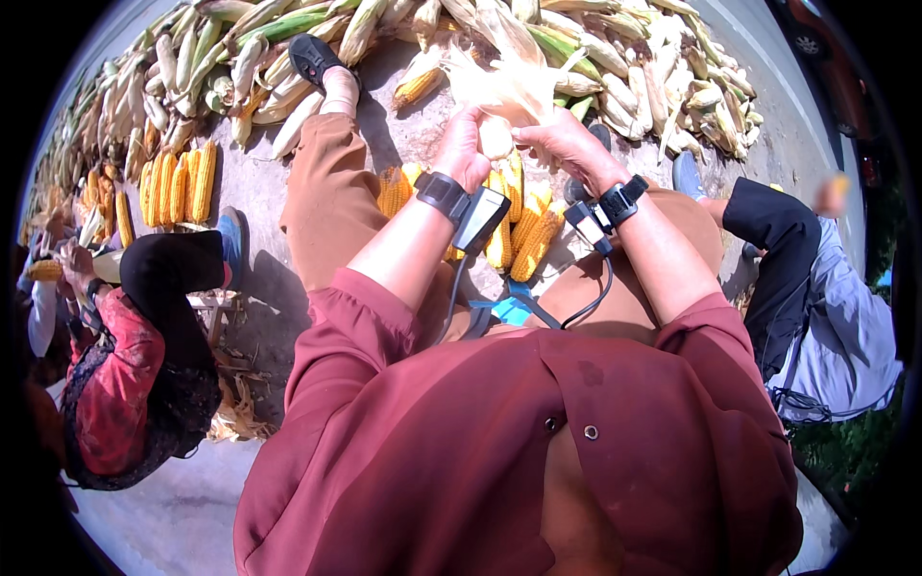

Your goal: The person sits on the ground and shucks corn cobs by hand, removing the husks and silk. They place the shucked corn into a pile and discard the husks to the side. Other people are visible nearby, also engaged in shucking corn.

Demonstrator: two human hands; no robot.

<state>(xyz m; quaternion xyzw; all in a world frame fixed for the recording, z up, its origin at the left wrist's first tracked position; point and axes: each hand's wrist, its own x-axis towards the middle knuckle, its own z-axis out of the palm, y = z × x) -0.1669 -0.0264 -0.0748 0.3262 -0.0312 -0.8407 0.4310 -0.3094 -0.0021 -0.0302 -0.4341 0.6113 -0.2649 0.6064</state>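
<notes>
Between my hands is an ear of corn with pale, papery husks [497, 90] spread outward, away from me. Its rounded whitish end [495, 138] faces me, and no kernels show on it. My left hand [464, 144] grips the left side of the ear and husk. From the right, my right hand [569, 147] holds the husk, its thumb close to the whitish end. Just below my hands, several bare yellow corn cobs [533, 234] lie on the ground between my legs, partly hidden by my wrists and the devices strapped there.
A long heap of unhusked corn [612, 57] curves across the ground ahead. A partly husked ear [418, 88] lies before it. Bare cobs [180, 183] stand in a row at left. A co-worker in red [130, 367] sits left, holding corn; another person [828, 309] sits right.
</notes>
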